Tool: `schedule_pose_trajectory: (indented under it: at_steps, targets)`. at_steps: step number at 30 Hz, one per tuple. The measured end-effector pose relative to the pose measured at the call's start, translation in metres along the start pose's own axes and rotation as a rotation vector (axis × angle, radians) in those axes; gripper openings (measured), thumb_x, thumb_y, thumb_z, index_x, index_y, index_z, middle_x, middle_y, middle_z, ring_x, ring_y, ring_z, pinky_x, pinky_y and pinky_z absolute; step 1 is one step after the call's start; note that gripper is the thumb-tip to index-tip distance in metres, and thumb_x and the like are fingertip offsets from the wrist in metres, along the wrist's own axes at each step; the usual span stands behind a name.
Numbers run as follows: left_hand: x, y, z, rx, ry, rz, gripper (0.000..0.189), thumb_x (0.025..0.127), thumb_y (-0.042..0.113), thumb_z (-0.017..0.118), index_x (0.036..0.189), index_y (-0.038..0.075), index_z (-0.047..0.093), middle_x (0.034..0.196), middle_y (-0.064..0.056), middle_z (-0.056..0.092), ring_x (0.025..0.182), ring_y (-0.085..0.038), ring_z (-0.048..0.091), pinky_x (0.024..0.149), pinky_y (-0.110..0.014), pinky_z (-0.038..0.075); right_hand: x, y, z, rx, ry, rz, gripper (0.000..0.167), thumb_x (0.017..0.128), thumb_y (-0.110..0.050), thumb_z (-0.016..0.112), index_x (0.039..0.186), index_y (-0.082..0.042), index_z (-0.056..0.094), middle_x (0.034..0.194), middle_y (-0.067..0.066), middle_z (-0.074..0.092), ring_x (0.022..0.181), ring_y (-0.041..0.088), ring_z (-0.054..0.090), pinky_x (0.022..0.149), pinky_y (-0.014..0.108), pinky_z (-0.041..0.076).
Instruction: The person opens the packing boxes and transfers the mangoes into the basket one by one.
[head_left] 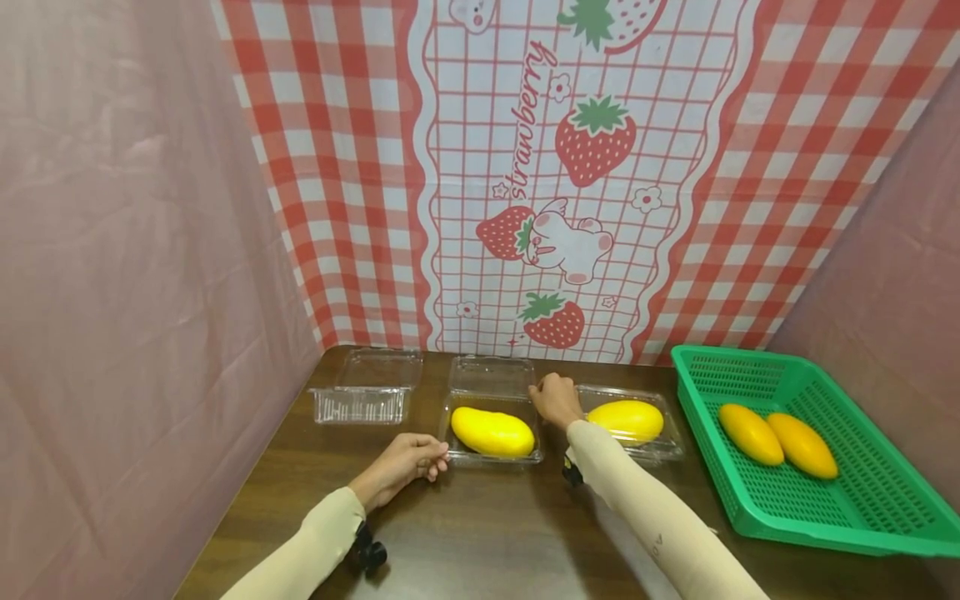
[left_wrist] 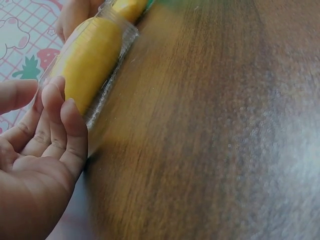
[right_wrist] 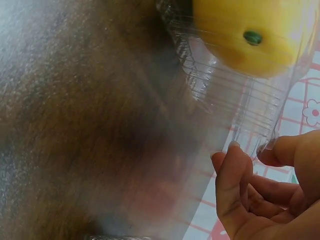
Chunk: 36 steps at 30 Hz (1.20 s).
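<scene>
A clear plastic clamshell box [head_left: 491, 459] sits at the middle of the table with a yellow mango [head_left: 492, 432] in its base and its lid [head_left: 491, 375] folded back. At the box's near left corner, my left hand [head_left: 405, 462] pinches the edge between thumb and fingers. My right hand [head_left: 557, 400] reaches across to the far right side, where its thumb and index finger pinch the rim. The mango's green stem [right_wrist: 253, 38] shows in the right wrist view. Just right of that hand is another clear box [head_left: 660, 452] with a yellow mango [head_left: 626, 421] inside.
An empty clear box [head_left: 360, 407] stands open at the left. On the right, a green plastic basket [head_left: 832, 533] holds two orange-yellow mangoes [head_left: 802, 446]. A checked strawberry cloth [head_left: 360, 167] hangs behind the brown wooden table [head_left: 465, 533]; pink cloth [head_left: 142, 292] hangs at the sides.
</scene>
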<state>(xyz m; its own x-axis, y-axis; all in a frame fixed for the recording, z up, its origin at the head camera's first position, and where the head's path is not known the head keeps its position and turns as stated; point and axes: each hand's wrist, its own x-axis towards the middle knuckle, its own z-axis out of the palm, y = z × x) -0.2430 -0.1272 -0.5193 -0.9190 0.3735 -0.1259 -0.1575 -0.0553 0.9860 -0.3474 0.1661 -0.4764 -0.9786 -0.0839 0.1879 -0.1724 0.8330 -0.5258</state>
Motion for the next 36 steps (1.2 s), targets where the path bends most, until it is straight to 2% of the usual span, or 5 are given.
schedule_pose_trajectory:
  at_steps: [5, 14, 20, 23, 36]
  targets:
    - [0.0, 0.001, 0.001, 0.003, 0.0, -0.002, 0.033, 0.103, 0.013, 0.063, 0.108, -0.019, 0.063, 0.088, -0.01, 0.068, 0.071, -0.013, 0.059, 0.067, -0.025, 0.052, 0.0, 0.001, 0.0, -0.017, 0.036, -0.034, 0.053, 0.099, -0.019, 0.064, 0.048, -0.011, 0.054, 0.04, -0.003, 0.049, 0.042, 0.019, 0.054, 0.062, 0.043, 0.053]
    - [0.0, 0.001, 0.001, -0.005, -0.002, 0.003, 0.034, 0.103, 0.015, 0.063, 0.109, -0.019, 0.062, 0.089, -0.01, 0.068, 0.072, -0.013, 0.059, 0.066, -0.024, 0.052, -0.001, 0.0, -0.001, -0.032, 0.076, -0.073, 0.049, 0.095, -0.019, 0.07, 0.049, -0.009, 0.058, 0.044, -0.002, 0.049, 0.051, 0.022, 0.052, 0.059, 0.043, 0.05]
    - [-0.001, 0.001, 0.002, 0.001, 0.007, 0.0, 0.034, 0.103, 0.016, 0.063, 0.108, -0.018, 0.063, 0.089, -0.01, 0.069, 0.072, -0.013, 0.059, 0.067, -0.025, 0.053, -0.004, -0.006, -0.005, -0.031, 0.083, -0.093, 0.021, 0.094, -0.018, 0.072, 0.081, -0.001, 0.075, 0.077, 0.01, 0.071, 0.075, 0.031, 0.067, 0.075, 0.05, 0.058]
    - [-0.001, 0.0, 0.002, 0.002, 0.011, 0.0, 0.034, 0.104, 0.015, 0.063, 0.109, -0.018, 0.063, 0.09, -0.011, 0.069, 0.072, -0.013, 0.059, 0.067, -0.025, 0.053, -0.008, -0.009, -0.009, -0.03, 0.069, -0.121, 0.018, 0.094, -0.017, 0.073, 0.098, 0.0, 0.076, 0.091, 0.012, 0.074, 0.087, 0.034, 0.07, 0.082, 0.051, 0.058]
    - [-0.001, 0.0, 0.001, 0.0, 0.007, 0.004, 0.035, 0.102, 0.018, 0.066, 0.109, -0.017, 0.064, 0.092, -0.012, 0.069, 0.073, -0.013, 0.059, 0.068, -0.025, 0.053, -0.024, -0.021, -0.023, 0.046, -0.036, -0.257, 0.019, 0.092, -0.017, 0.078, 0.103, -0.002, 0.077, 0.094, 0.008, 0.073, 0.087, 0.024, 0.069, 0.08, 0.042, 0.059]
